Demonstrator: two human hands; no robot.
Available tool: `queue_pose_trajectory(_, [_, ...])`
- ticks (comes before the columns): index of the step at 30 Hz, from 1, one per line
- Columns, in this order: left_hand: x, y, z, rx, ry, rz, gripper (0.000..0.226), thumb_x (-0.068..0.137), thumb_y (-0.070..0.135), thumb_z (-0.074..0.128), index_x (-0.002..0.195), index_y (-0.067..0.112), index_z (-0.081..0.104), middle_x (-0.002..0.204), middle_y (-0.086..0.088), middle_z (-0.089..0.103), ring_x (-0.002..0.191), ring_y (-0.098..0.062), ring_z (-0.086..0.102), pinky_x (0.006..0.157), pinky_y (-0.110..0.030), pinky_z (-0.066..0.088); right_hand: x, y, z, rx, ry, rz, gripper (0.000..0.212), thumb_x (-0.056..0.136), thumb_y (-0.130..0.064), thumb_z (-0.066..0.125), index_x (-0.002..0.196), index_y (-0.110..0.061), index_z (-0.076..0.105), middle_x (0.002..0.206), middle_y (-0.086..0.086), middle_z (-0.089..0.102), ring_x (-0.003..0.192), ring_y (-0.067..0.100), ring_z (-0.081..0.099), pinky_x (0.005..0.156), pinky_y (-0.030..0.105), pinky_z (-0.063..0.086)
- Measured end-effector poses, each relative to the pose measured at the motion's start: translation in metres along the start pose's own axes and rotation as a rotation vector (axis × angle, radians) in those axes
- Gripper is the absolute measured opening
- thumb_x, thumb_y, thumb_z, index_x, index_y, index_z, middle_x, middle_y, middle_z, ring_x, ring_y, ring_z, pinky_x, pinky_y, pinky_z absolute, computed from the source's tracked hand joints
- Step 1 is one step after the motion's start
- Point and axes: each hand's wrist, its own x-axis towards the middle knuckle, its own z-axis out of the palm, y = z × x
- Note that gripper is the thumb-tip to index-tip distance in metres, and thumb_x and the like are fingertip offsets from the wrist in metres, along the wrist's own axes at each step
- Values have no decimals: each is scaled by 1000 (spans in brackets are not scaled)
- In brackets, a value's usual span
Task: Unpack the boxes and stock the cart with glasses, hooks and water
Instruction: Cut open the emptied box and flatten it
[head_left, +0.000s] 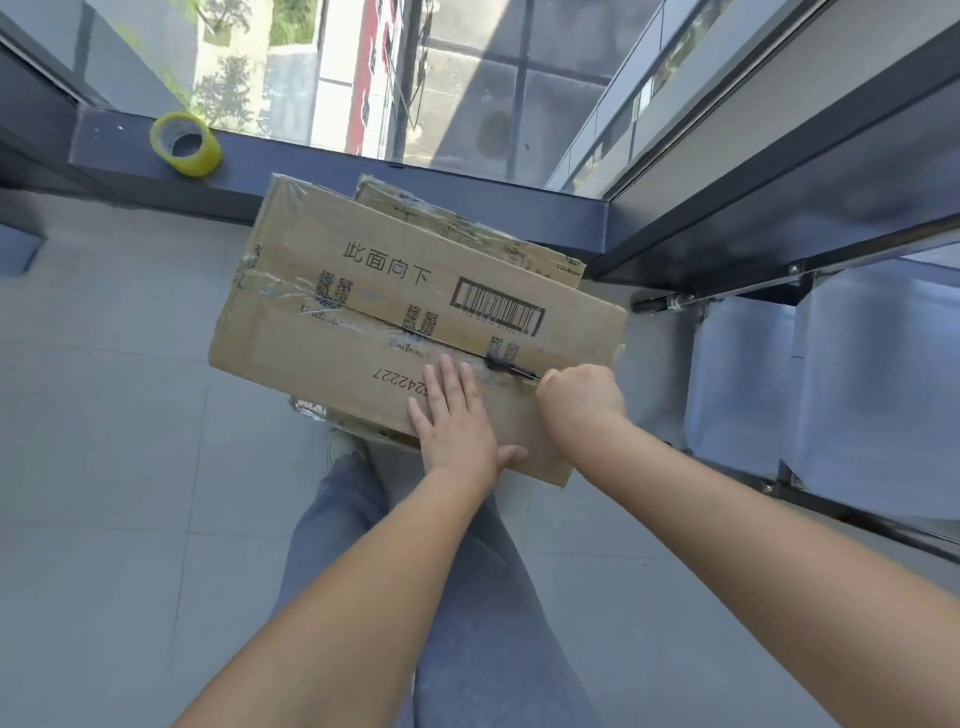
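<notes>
A taped cardboard box (363, 291) with a barcode and printed characters lies on top of another box (467, 228) by the window. My left hand (452, 421) presses flat on the top box's near flap, fingers straight. My right hand (579, 397) grips a dark blade-like tool (511, 368), whose tip lies in the taped centre seam near the box's right end. Clear tape along the seam is wrinkled and partly split.
A yellow tape roll (186, 144) stands on the dark window sill (363, 171) at the left. A metal cart (810, 395) with grey-blue shelves stands at the right. My legs in grey trousers (457, 571) stand on the tiled floor below the boxes.
</notes>
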Motion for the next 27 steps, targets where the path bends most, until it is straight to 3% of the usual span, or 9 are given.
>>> queue_pose_trajectory(4, [-1, 3, 3, 11, -16, -11, 124, 76, 71, 52, 142, 5, -28, 150, -15, -33, 139, -34, -27, 113, -54, -6, -17, 19, 19, 121, -11, 52, 28, 90, 1, 45, 118, -4, 46, 121, 11, 59, 110, 29, 58, 70, 31, 37])
queue_pose_trajectory(9, [0, 0, -2, 12, -44, -31, 120, 77, 70, 51, 142, 8, -29, 150, -11, -35, 140, -34, -26, 113, -55, -3, -22, 22, 25, 152, 10, 66, 30, 88, 2, 47, 117, -5, 45, 119, 10, 59, 108, 28, 58, 70, 30, 35])
queue_pose_trajectory(13, [-1, 0, -3, 21, -50, -37, 120, 77, 70, 51, 142, 7, -28, 150, -12, -34, 140, -34, -26, 113, -56, -2, -37, 35, 34, 174, 14, 57, 22, 86, 4, 47, 102, -10, 42, 114, 9, 61, 103, 28, 59, 68, 30, 34])
queue_pose_trajectory(16, [-3, 8, -6, 9, -28, -52, 118, 81, 64, 54, 143, 5, -26, 150, -14, -33, 140, -36, -24, 113, -55, 0, -34, 34, 36, 190, 12, 86, 28, 87, 4, 45, 113, -6, 45, 116, 10, 60, 106, 28, 57, 70, 31, 34])
queue_pose_trajectory(22, [-16, 50, 3, 174, 19, 232, 110, 84, 66, 47, 146, 5, -20, 151, -12, -31, 141, -32, -24, 113, -56, -1, -33, 32, 47, 203, 52, 128, 27, 89, -1, 45, 116, -5, 46, 116, 9, 60, 106, 28, 58, 71, 30, 35])
queue_pose_trajectory(27, [0, 56, 7, 225, -40, 229, 123, 74, 71, 56, 145, 8, -24, 150, -6, -36, 140, -34, -26, 109, -63, 2, -35, 39, 57, 212, 70, 149, 30, 87, 0, 49, 116, -6, 46, 116, 10, 59, 107, 28, 57, 71, 30, 32])
